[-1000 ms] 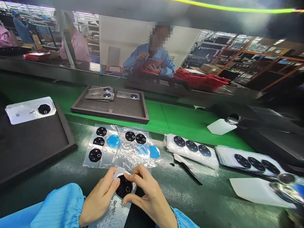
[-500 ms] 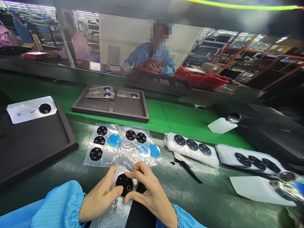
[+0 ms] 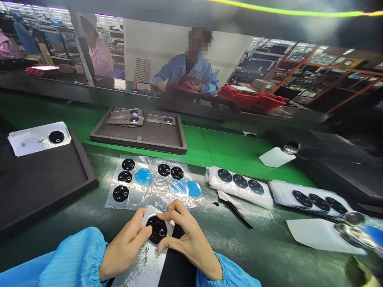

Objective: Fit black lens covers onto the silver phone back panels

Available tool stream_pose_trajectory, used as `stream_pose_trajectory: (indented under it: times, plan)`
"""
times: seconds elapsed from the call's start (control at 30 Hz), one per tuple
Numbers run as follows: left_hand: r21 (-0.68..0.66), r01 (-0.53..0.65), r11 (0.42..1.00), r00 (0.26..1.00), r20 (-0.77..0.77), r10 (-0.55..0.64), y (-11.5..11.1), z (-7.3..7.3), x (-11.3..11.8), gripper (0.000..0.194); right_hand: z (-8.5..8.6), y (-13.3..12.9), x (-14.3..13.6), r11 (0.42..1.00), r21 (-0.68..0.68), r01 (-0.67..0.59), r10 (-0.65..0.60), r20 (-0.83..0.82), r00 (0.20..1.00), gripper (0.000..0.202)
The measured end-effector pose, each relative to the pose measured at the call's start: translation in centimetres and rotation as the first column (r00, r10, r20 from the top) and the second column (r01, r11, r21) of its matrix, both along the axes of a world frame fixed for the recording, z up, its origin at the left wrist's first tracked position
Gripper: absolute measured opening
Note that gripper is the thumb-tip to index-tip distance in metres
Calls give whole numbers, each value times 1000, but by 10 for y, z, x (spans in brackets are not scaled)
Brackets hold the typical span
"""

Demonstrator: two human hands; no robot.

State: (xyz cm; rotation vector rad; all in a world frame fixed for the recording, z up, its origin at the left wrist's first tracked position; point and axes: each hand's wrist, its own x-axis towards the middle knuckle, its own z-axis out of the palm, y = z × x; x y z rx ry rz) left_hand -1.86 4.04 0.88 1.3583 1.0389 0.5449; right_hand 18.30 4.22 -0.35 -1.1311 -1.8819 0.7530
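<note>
A silvery phone back cover [image 3: 143, 268] with a black camera sticker [image 3: 158, 231] at its upper end lies in front of me. My left hand [image 3: 127, 243] grips the cover's left edge, its thumb pressing on the sticker. With my right hand [image 3: 188, 235] I pinch the sticker's rim, index finger at the top and thumb at the lower right. Just beyond both hands, a clear film sheet [image 3: 151, 191] carries several black camera stickers [image 3: 121, 193] and blue round pieces [image 3: 143, 176].
Trays [image 3: 86, 175] [image 3: 137, 144] with phone covers stand left and behind. Sticker stacks [image 3: 263, 199] [image 3: 317, 191], a black tool [image 3: 239, 214] and bottles [image 3: 277, 156] [image 3: 317, 235] are at right. Beyond a partition, a person in blue [image 3: 176, 69] holds a red-brown item.
My left thumb has shifted slightly up and left on the sticker, showing more of its black face. My right hand stays at the sticker's rim. The view has moved a little.
</note>
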Motion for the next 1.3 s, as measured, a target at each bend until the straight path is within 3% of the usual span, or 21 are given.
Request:
stream_pose_trajectory:
  times: [0.17, 0.3, 0.37, 0.43, 0.53, 0.73, 0.83, 1.3]
  plan:
    - [3, -22, 1000, 998, 54, 22, 3, 2, 1, 31, 2, 3, 2, 997, -72, -2, -2, -53, 999, 47]
    - [7, -77, 997, 995, 62, 76, 5, 3, 0, 31, -1, 0, 2, 979, -191, 75, -107, -162, 981, 42]
    - [-3, -98, 995, 992, 73, 98, 6, 2, -1, 30, -4, -1, 0, 946, -319, 51, -129, -230, 965, 40]
    - [-27, -110, 994, 990, 87, 112, 7, 2, -1, 30, -7, -3, -3, 885, -462, -50, -120, -330, 936, 43]
    - [-117, -96, 988, 982, 153, 114, 9, 3, 0, 32, -9, -3, -7, 800, -570, -185, -142, -480, 866, 49]
    - [-294, -51, 954, 973, 203, 114, 8, 11, 4, 48, -7, -3, -12, 771, -602, -207, -212, -550, 808, 52]
    - [-359, -24, 933, 959, 255, 123, 8, 15, 5, 46, -6, -4, -14, 768, -598, -230, -209, -573, 793, 52]
    - [-263, 118, 958, 938, 346, -20, 16, 18, -2, 48, -6, -2, -15, 739, -629, -241, -292, -622, 726, 52]
